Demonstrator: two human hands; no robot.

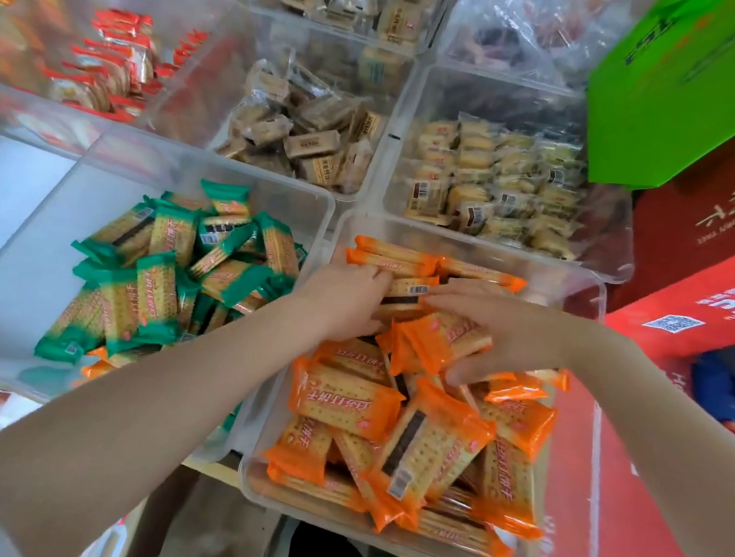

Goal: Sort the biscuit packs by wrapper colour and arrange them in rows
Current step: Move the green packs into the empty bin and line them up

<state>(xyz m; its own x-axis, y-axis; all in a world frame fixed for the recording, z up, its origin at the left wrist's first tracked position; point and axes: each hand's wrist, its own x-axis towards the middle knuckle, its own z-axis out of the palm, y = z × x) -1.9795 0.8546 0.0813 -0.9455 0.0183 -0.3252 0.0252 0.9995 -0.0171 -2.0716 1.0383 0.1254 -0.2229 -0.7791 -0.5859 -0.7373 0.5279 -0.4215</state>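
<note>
Hands, left (345, 298) and right (500, 333), fingers spread flat on orange packs (396, 265) lying lengthwise left-to-right, clear bin (585, 437).

glossy orange wrappers (392, 412), clear plastic bin (577, 504)

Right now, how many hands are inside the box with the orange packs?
2. The left hand presses the orange packs at the far row of the clear box; the right hand lies on the loose pile beside it.
</note>
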